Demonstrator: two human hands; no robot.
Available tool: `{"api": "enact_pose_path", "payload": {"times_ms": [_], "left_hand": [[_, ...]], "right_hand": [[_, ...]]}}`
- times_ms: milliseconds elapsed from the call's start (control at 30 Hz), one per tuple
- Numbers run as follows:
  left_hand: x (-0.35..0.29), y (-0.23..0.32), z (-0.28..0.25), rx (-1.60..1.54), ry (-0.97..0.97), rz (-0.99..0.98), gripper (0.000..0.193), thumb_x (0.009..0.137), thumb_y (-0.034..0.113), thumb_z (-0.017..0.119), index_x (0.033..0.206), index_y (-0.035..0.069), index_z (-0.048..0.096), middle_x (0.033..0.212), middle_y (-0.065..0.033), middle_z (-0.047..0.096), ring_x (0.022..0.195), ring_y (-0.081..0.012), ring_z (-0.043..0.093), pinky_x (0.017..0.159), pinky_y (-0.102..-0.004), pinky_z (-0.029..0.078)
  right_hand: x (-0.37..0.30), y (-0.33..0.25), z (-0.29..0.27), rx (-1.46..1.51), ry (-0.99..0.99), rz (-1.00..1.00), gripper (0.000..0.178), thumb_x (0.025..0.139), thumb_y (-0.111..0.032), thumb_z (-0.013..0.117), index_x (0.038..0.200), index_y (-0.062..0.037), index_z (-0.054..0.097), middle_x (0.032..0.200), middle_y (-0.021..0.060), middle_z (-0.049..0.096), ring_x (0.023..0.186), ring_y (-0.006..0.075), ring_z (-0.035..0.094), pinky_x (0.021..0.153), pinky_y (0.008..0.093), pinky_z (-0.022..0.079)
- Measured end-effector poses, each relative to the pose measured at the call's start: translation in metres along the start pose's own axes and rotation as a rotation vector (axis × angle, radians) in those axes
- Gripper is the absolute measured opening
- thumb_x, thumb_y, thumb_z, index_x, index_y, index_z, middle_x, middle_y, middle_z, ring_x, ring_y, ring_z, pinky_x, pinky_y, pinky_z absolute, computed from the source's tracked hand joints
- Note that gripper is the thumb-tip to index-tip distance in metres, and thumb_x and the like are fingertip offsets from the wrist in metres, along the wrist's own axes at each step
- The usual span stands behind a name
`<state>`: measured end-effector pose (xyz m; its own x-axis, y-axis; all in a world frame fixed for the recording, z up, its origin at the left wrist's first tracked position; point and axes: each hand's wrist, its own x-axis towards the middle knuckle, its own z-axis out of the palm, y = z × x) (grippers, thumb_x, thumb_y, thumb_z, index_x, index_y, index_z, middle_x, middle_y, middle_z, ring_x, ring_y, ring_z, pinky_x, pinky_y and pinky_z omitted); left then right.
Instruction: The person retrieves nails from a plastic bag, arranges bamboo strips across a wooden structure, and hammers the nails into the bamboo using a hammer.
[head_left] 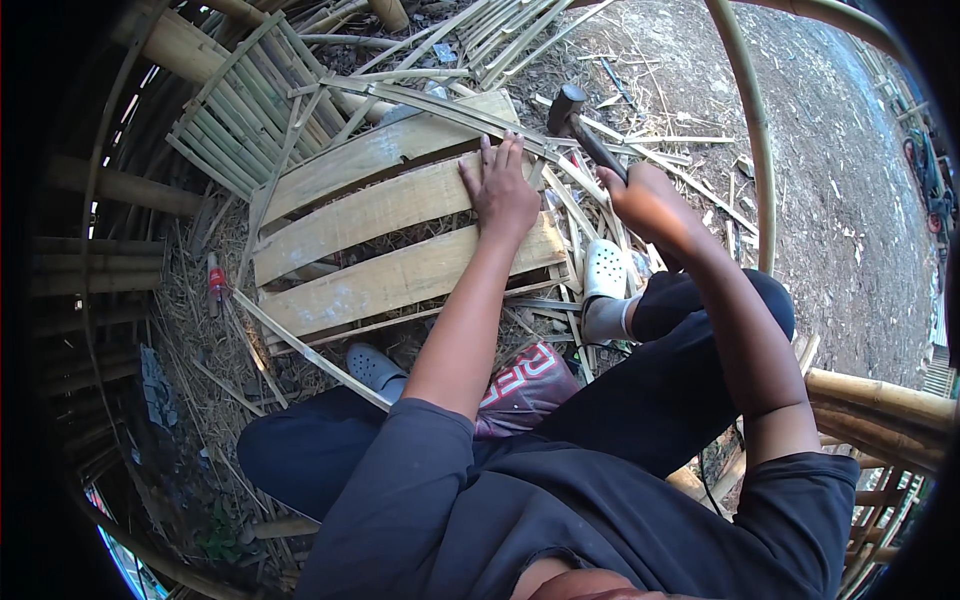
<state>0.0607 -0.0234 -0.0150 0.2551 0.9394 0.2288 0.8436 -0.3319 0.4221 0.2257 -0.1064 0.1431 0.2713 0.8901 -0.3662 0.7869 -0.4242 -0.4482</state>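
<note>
My right hand (648, 207) is closed round the handle of a hammer (597, 147). The hammer's dark metal head points away from me, to the right of a slatted wooden crate (365, 217). On the crate's upper right part rests my left hand (505, 200), palm down, with its fingers stretched out and somewhat apart. Its fingertips lie close to thin bamboo strips (462, 112) that run across the crate's far right corner. Nothing shows held in the left hand; what lies under the palm is hidden.
A panel of bamboo slats (262, 105) leans beyond the crate at the left. Loose bamboo strips litter the straw-covered ground. A red-labelled bottle (216, 280) lies at the left. A curved bamboo pole (752, 130) rises at the right, and thick bamboo poles (880, 397) sit beside my right elbow.
</note>
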Motion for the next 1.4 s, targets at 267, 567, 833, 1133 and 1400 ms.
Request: {"api": "enact_pose_path", "payload": {"times_ms": [267,567,833,1133,1400], "left_hand": [[-0.001,-0.003,0.004,0.034,0.040,0.044,0.060,0.090,0.013,0.055,0.149,0.013,0.046,0.159,-0.0017,0.040,0.155,-0.0310,0.023,0.123,-0.0630,0.005],[0.004,-0.001,0.004,0.041,0.063,0.058,0.058,0.092,0.018,0.058,0.149,0.014,0.046,0.160,-0.0021,0.040,0.155,-0.0306,0.023,0.123,-0.0624,0.006],[0.002,-0.001,0.001,-0.004,0.053,0.017,0.058,0.092,0.021,0.061,0.148,0.014,0.047,0.161,-0.0015,0.039,0.155,-0.0291,0.023,0.123,-0.0620,0.008],[0.001,-0.006,0.002,-0.006,0.052,0.023,0.059,0.091,0.020,0.061,0.148,0.014,0.047,0.160,-0.0018,0.040,0.155,-0.0295,0.023,0.124,-0.0609,0.008],[0.005,-0.010,0.009,-0.183,0.187,0.016,0.059,0.089,0.005,0.049,0.148,0.005,0.045,0.154,-0.0123,0.047,0.152,-0.0367,0.028,0.124,-0.0554,0.018]], "right_hand": [[0.000,0.005,0.004,0.056,-0.018,0.001,0.058,0.102,-0.043,0.055,0.078,0.0092,0.067,0.062,0.0150,0.061,0.056,0.0267,0.064,0.058,0.0443,0.050],[-0.004,0.007,0.020,0.045,0.330,-0.126,0.050,0.105,-0.037,0.052,0.093,0.0103,0.066,0.075,0.0292,0.067,0.076,0.0483,0.069,0.071,0.0535,0.052],[-0.003,0.029,0.013,0.203,0.012,-0.007,0.061,0.103,-0.046,0.057,0.074,0.0080,0.063,0.059,0.0150,0.058,0.048,0.0244,0.056,0.050,0.0424,0.045],[-0.032,-0.009,-0.026,0.333,0.474,-0.169,0.046,0.104,-0.034,0.054,0.086,0.0078,0.059,0.063,0.0186,0.061,0.055,0.0304,0.062,0.056,0.0459,0.047],[-0.010,0.034,0.044,-0.013,0.122,-0.181,0.049,0.101,-0.035,0.058,0.085,0.0107,0.065,0.077,0.0321,0.066,0.075,0.0507,0.066,0.071,0.0559,0.051]]}}
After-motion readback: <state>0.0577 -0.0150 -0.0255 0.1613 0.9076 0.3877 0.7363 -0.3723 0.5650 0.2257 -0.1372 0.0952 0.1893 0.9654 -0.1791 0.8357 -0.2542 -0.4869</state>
